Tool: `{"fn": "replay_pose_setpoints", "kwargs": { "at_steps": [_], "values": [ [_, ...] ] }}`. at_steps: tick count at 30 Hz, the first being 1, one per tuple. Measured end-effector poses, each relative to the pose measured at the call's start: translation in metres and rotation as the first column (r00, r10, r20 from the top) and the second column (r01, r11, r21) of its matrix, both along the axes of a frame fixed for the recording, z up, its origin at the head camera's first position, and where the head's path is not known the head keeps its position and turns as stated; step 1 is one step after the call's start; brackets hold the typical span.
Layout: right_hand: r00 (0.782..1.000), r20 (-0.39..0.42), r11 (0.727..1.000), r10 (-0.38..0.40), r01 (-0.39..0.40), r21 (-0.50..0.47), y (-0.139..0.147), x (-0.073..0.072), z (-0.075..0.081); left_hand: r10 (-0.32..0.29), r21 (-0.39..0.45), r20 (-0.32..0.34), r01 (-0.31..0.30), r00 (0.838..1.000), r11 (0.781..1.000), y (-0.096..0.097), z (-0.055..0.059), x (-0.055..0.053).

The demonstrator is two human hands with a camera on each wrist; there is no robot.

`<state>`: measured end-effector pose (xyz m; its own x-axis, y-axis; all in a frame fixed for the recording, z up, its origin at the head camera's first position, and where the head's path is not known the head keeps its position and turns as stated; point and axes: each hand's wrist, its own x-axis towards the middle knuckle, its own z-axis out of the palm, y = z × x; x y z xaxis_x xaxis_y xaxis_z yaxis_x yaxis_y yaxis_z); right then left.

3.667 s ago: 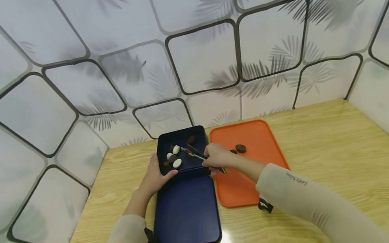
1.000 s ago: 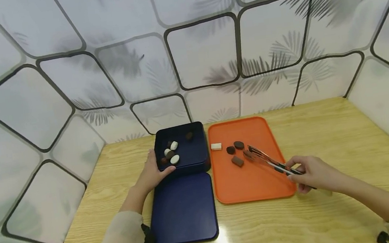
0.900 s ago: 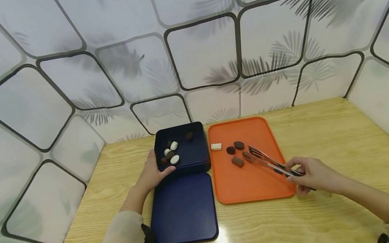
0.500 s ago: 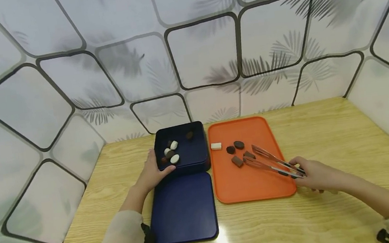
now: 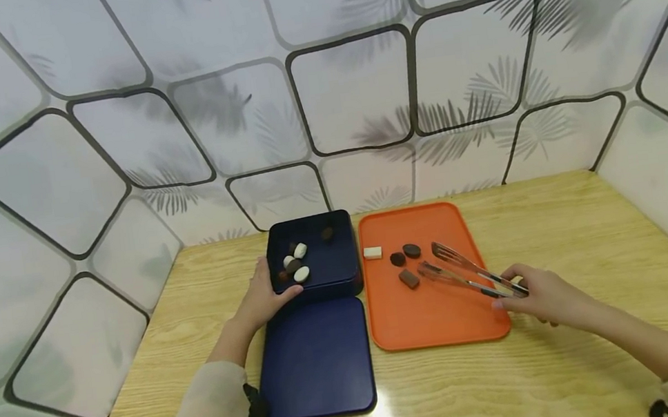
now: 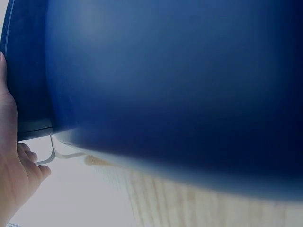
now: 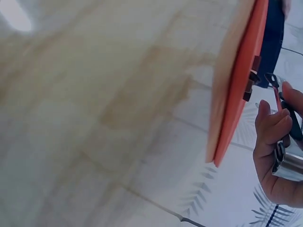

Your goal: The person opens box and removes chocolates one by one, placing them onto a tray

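Note:
My right hand (image 5: 547, 293) holds metal tongs (image 5: 473, 273) over the right part of the orange tray (image 5: 441, 313), their arms spread apart. A brown block-shaped chocolate (image 5: 409, 278) lies just left of the lower tong tip. Behind it are a dark round chocolate (image 5: 398, 259), a dark oval chocolate (image 5: 412, 251) and a white block (image 5: 373, 253). Whether another piece is under the tong tip, I cannot tell. At its front left corner, my left hand (image 5: 260, 301) holds the navy box (image 5: 331, 264), thumb along the front rim and fingers on the left wall.
Inside the box are several white egg-shaped pieces (image 5: 301, 274) and dark chocolates (image 5: 327, 233). A flat navy lid (image 5: 318, 360) lies in front of the box, left of the tray. The wooden table (image 5: 568, 228) meets patterned curtains (image 5: 359, 108) behind and at both sides.
Earlier the tongs reached into the box; then they moved right over the tray, pinching a brown block. Their arms have since spread and the block came down on the tray. The left hand stays put.

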<state>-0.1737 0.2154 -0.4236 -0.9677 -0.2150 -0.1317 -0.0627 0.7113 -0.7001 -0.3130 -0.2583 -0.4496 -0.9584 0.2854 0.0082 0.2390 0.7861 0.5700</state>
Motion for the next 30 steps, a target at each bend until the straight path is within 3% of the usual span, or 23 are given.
{"fn": "replay_pose_setpoints", "kwargs": {
  "at_steps": [6,10,24,30],
  "values": [
    [0.997,0.072,0.993,-0.001,0.009,-0.115,-0.003,-0.006,0.015,0.005,-0.015,0.011,-0.005,1.000,1.000,0.000,0.001,0.001],
    [0.997,0.073,0.989,0.015,-0.004,-0.147,-0.006,-0.011,0.021,0.004,-0.017,0.018,-0.004,1.000,1.000,0.000,0.001,0.001],
    [0.998,0.021,0.994,0.056,-0.054,-0.091,-0.026,-0.033,0.038,-0.001,-0.012,-0.004,0.001,1.000,1.000,-0.001,0.001,0.001],
    [0.997,0.015,0.994,0.074,-0.072,-0.086,-0.038,-0.048,0.043,-0.025,0.038,-0.069,0.027,0.997,0.999,0.000,-0.001,0.000]
  ]
}}
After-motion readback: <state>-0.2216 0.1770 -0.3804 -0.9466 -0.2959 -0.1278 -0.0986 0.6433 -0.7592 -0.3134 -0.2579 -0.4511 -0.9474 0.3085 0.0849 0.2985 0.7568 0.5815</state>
